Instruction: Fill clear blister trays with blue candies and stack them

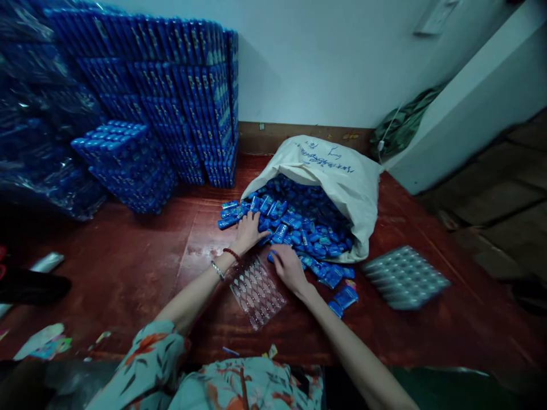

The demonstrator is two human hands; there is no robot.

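The left hand [249,232] lies palm down on a heap of small blue plastic-wrapped packets [299,228], its fingers [256,222] stretched out loose over them and clasping nothing. The right hand [289,267] rests on the near edge of the same heap; its fingertips curl down among the packets, and whether they grasp one cannot be told. The packets spill from the mouth of a white cloth sack [337,171] lying on its side on the red-brown wooden counter [128,267]. A clear plastic blister tray [257,293] lies on the counter just below both hands, between the wrists. A stack of similar clear trays [404,277] sits to the right of the sack, and tall stacks of filled blue trays [179,97] stand at the back left against the wall
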